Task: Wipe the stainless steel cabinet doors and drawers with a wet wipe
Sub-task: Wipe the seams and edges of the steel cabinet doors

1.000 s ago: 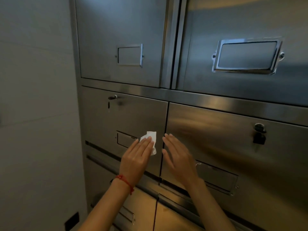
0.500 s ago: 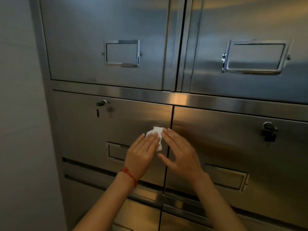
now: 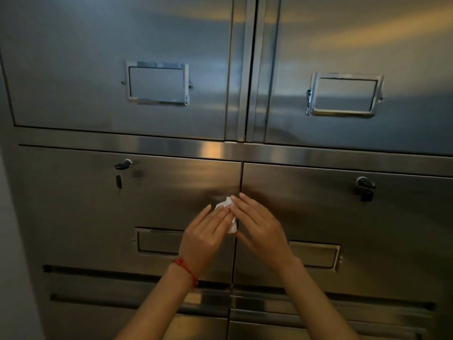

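A small crumpled white wet wipe (image 3: pixel 226 212) is being pressed flat-fingered, ungrasped, by the left hand (image 3: pixel 206 238) and right hand (image 3: pixel 261 230) against the brushed stainless steel drawer front (image 3: pixel 103 207), just left of the seam, both hands equally near.

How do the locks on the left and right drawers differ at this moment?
The left drawer lock has its key turned sideways, with a small tag hanging well below it; the right drawer lock has a dark key or fob hanging right under it. The left sits far from the wipe, as does the right. Both sit high on their drawer fronts.
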Available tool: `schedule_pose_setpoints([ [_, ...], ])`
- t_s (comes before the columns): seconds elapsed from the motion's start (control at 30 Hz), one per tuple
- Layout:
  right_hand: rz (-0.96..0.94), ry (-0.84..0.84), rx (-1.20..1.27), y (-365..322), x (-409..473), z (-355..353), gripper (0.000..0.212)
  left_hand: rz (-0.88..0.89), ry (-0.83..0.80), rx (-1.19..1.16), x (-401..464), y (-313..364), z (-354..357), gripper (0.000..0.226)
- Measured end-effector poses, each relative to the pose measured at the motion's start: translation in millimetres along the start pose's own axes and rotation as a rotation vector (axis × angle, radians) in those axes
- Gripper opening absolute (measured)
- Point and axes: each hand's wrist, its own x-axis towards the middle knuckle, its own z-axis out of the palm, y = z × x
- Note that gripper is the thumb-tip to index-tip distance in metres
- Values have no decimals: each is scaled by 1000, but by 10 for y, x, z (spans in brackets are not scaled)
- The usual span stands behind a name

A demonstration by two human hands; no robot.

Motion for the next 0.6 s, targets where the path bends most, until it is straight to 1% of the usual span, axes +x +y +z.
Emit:
schedule_pose_setpoints([
  [0.23,-66,130,-33,123,48,-78,37,14,81,-18,93,75,88,36],
  [0.37,-85,214,-37,219,65,-138,22,29,155,5,178,107,97,24],
  [0.6,-107,250,-68,293,98,-256,20,47,259,53,328,156,118,22],
])
